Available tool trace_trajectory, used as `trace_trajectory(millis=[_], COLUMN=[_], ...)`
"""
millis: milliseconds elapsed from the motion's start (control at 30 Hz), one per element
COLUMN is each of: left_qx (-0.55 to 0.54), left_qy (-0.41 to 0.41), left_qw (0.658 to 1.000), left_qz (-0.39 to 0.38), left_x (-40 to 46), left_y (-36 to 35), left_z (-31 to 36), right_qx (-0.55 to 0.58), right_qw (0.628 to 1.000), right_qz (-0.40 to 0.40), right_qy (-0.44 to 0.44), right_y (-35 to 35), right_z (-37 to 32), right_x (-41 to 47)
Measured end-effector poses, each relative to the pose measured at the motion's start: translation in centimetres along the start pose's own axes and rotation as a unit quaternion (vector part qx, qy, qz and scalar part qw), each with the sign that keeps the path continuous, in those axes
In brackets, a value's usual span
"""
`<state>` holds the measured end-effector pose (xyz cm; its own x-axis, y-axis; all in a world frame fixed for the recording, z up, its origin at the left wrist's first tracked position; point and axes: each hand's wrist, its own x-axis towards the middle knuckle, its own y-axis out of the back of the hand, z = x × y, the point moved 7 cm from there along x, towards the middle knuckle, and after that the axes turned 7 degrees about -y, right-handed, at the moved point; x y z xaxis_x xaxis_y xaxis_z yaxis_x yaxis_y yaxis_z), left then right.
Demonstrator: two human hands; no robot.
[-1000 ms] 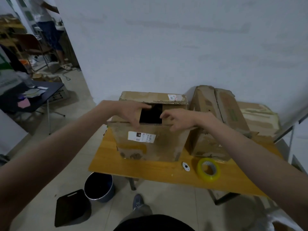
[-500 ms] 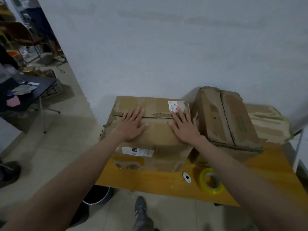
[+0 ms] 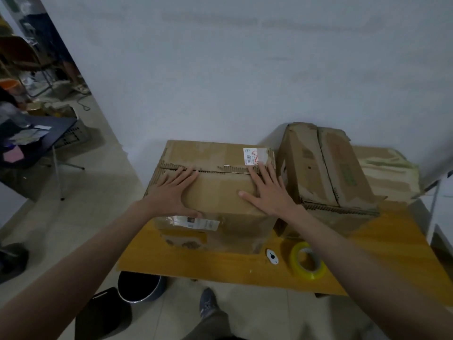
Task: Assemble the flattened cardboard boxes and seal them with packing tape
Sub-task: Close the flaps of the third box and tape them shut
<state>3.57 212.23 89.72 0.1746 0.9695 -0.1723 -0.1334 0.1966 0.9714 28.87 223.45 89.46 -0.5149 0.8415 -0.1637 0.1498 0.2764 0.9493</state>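
A worn cardboard box [image 3: 215,192] stands on the left half of the wooden table [image 3: 220,266], its top flaps folded shut and meeting along a ragged seam. My left hand [image 3: 171,192] lies flat on the near flap at the left, thumb hooked over the front edge. My right hand [image 3: 267,192] presses flat on the near flap at the right, fingers reaching the seam below a white barcode label. A yellow roll of packing tape [image 3: 307,261] lies on the table in front, to the right.
A second assembled box [image 3: 326,173] stands right of the first, with flattened cardboard [image 3: 387,173] behind it. A small white disc [image 3: 272,256] lies beside the tape. Under the table's front edge sit a dark bucket [image 3: 139,285] and a black lid [image 3: 103,312]. My shoe [image 3: 208,303] is below.
The flaps were open with a dark gap a second ago; both hands have pushed them down and closed. Since then my hands have stayed flat on top, and the left thumb has moved to the front edge.
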Motion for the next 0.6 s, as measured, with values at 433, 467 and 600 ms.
trace_trajectory(millis=[433, 467, 600], left_qx=[0.186, 0.194, 0.14], left_qy=[-0.036, -0.025, 0.074], left_qw=[0.978, 0.977, 0.987], left_qz=[-0.084, -0.08, 0.014], left_x=[9.3, 9.9, 10.7], left_y=[5.0, 5.4, 6.6], left_z=[-2.7, -2.3, -0.2], right_qx=[-0.108, -0.091, 0.04], right_qw=[0.992, 0.993, 0.995], right_qz=[0.067, 0.067, 0.025], right_qy=[-0.011, -0.017, -0.086], right_y=[4.1, 4.7, 6.0], right_z=[0.5, 1.1, 4.7], right_x=[1.3, 2.0, 6.4])
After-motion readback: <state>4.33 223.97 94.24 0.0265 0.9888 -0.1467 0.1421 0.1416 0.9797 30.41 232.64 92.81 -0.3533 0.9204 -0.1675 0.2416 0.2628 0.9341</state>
